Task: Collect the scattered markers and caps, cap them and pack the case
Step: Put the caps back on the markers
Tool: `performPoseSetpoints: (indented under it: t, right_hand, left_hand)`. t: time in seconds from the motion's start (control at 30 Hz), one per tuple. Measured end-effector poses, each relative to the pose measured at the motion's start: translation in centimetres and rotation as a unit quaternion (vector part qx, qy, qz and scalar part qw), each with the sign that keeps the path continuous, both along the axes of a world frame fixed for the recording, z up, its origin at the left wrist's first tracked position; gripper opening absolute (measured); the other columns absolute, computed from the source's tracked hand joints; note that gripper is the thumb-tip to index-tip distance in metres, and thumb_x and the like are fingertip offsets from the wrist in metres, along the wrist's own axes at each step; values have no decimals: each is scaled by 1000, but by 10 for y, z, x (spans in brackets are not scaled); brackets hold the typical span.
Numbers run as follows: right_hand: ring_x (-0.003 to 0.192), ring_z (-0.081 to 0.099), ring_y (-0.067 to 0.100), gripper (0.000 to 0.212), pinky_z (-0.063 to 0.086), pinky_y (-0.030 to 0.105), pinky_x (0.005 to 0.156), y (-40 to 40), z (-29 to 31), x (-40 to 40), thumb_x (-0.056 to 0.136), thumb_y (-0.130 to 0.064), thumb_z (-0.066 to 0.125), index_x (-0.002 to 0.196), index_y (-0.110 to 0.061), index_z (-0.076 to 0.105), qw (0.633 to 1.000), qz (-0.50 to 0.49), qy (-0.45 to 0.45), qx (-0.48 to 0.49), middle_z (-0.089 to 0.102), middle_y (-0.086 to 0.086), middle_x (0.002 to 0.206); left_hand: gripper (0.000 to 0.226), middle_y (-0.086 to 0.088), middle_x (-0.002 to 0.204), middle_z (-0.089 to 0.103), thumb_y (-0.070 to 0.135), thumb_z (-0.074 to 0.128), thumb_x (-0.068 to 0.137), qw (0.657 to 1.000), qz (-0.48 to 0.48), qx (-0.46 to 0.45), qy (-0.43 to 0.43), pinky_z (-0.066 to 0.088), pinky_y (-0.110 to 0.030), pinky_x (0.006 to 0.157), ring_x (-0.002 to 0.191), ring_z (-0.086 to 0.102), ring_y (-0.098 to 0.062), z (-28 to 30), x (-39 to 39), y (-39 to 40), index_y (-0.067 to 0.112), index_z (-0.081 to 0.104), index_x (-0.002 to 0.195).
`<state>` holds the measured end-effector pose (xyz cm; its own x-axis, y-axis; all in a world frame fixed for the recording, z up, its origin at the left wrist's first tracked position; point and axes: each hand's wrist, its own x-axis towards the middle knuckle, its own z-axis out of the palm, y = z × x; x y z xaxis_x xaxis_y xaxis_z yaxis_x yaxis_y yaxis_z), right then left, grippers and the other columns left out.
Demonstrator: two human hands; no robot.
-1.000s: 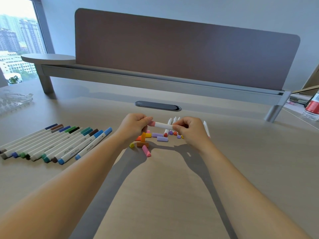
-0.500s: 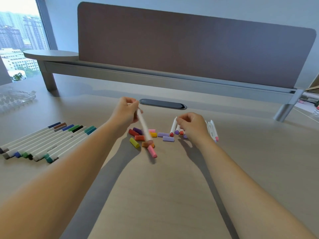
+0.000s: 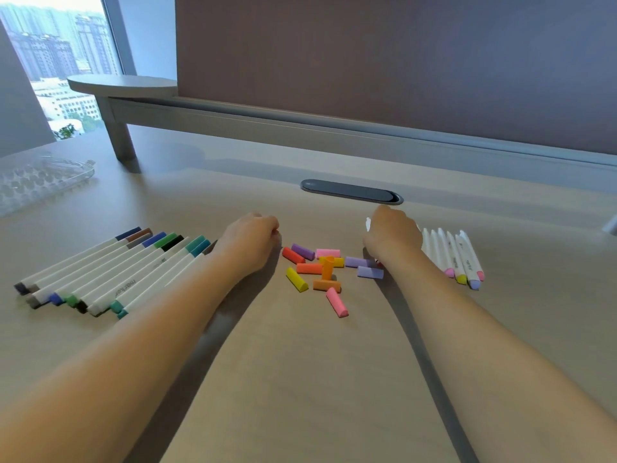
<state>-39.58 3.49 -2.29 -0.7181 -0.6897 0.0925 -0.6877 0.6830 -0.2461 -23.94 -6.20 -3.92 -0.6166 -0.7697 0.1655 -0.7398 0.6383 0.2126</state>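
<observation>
a clear plastic marker case (image 3: 40,182) with a dimpled surface is seen at the far left edge of the light wooden desk (image 3: 300,379), well apart from everything else. nearer the viewer, a row of capped markers (image 3: 110,272) is laid side by side, white barrels touching, with caps in navy, brown, grey, blue, green, black and teal; the word "marker" can be partly read along one barrel, the rest of the print being too small. the right end of this row is crossed by the left forearm.

the left hand (image 3: 248,243) is rested knuckles-up on the desk just left of the loose caps, its fingers curled under; whether anything is gripped cannot be told.

between the two hands a cluster of loose caps (image 3: 322,270) is scattered: red, purple, pink, yellow, orange and lilac pieces lie on their sides, one orange cap (image 3: 328,267) stands upright, and a pink cap (image 3: 337,302) lies nearest the viewer.

the right hand (image 3: 392,237) is curled around a white marker barrel (image 3: 368,224), only a tip of which shows at the knuckles. just right of it, a group of white markers (image 3: 450,257) is laid parallel, with pink, yellow and lilac ends toward the viewer; faint print on two barrels is illegible.

a dark oval cable port (image 3: 350,191) is set into the desk behind the hands, before a grey partition (image 3: 400,68).
</observation>
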Motion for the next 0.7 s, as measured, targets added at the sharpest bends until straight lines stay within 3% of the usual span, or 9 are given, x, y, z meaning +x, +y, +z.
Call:
performPoseSetpoints:
  t: [0.13,0.2,0.33,0.53,0.7]
  right_hand:
    - [99,59,28,28,39,29,69,0,0,3,86,-8,59,113,-4,53,999,7,41,0,62,14,110]
    - [101,60,28,33,38,28,69,2,0,2,89,-13,56,120,-5,47,998,7,40,-46,61,13,113]
    - [106,59,30,36,43,28,74,11,5,4,90,-19,55,122,-8,42,987,24,-43,-155,58,14,119]
    - [108,55,25,37,45,26,83,33,9,10,92,-15,52,128,-9,43,957,54,-167,-233,54,12,127]
    - [89,49,18,29,41,27,74,48,4,7,90,-9,50,118,-3,54,947,65,-202,-241,56,10,103]
  left_hand:
    - [34,-7,127,48,24,41,96,998,-27,-64,-12,42,-28,92,113,50,-22,-4,7,1,16,48,129]
    - [34,-3,131,47,27,41,96,991,-69,-111,-2,37,-28,99,121,44,-19,-1,11,4,21,49,128]
    - [33,5,133,47,31,42,95,974,-165,-144,-57,33,-23,101,123,40,-12,5,13,13,26,52,126]
    - [32,5,129,53,32,40,96,966,-164,-170,-108,36,-24,99,119,45,-13,8,6,24,24,50,126]
    - [32,2,126,54,29,42,96,963,-143,-171,-150,37,-25,99,117,46,-15,8,2,28,22,49,127]
